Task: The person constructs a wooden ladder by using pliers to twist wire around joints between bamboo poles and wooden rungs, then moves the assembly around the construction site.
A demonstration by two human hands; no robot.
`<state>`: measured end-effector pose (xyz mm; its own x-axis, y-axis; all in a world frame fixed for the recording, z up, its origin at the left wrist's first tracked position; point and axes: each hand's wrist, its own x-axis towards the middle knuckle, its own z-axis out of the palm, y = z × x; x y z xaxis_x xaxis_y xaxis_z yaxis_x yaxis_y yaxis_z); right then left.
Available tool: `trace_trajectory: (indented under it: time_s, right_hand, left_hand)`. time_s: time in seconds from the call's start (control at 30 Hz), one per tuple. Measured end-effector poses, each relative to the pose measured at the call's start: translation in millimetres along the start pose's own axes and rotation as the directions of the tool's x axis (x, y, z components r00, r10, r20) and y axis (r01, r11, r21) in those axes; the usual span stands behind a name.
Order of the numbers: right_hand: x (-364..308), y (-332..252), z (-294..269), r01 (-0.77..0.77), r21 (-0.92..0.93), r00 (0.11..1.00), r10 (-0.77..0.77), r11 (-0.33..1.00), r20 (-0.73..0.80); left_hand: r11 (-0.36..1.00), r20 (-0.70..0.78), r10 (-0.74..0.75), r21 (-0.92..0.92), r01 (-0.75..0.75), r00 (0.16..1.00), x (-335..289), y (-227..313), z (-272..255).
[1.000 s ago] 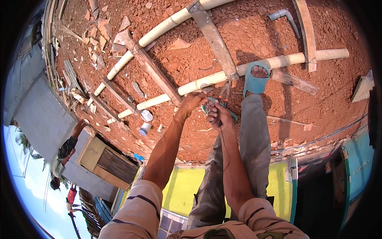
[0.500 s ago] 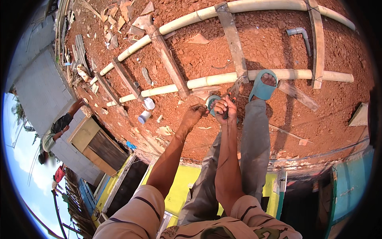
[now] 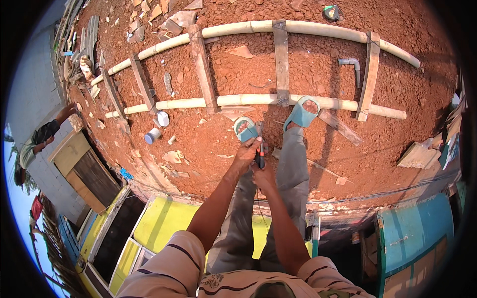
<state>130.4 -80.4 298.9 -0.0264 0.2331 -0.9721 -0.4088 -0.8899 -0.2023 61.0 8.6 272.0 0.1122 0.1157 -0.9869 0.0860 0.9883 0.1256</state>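
Note:
My right hand (image 3: 263, 178) is closed round the black and red handles of what look like pliers (image 3: 261, 158). My left hand (image 3: 247, 151) is closed against the tool's far end, its fingertips pinched; what they hold is too small to make out. A thin dark wire (image 3: 260, 211) hangs below the right hand. Just beyond my hands are my feet in teal sandals (image 3: 301, 115). Past them a ladder-like frame lies on red soil: two bamboo poles (image 3: 248, 99) joined by several wooden slats (image 3: 281, 62), with dark binding at the joints.
A grey elbow pipe (image 3: 355, 65) and a tape measure (image 3: 331, 13) lie on the far side. Left are a small tub (image 3: 152, 135), a white container (image 3: 162, 118) and broken tile pieces (image 3: 174, 157). A loose board (image 3: 340, 126) lies right. Another person (image 3: 42, 136) is at far left.
My hands have come together at the pliers, drawn back from the near bamboo pole. The left hand was apart from the tool before. The view has shifted, bringing in the tape measure.

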Motion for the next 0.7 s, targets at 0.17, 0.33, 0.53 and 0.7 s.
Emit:
trace_trajectory:
  time_s: [0.17,0.33,0.53,0.7]
  right_hand:
    - [-16.4,-0.4,-15.4,0.107,-0.25,0.994,-0.112,0.962,-0.008]
    - [-38.7,-16.9,-15.4,-0.002,-0.2,0.994,0.025,0.98,0.11]
    - [-29.1,-18.1,-21.1,-0.101,0.195,0.995,0.102,0.975,0.004]
    - [-11.0,-23.4,-52.8,-0.035,0.301,0.998,0.048,0.953,-0.034]
  left_hand:
    - [0.974,-0.046,0.132,-0.182,-0.138,0.99,-7.6,-35.2,0.2]
    - [0.927,-0.243,0.231,-0.238,-0.289,0.942,-30.6,-42.4,-5.6]
    - [0.841,-0.218,0.275,-0.418,-0.344,0.937,-91.7,-56.1,-31.1]
    - [0.822,-0.522,0.287,-0.296,-0.486,0.803,-145.7,-64.1,-68.5]
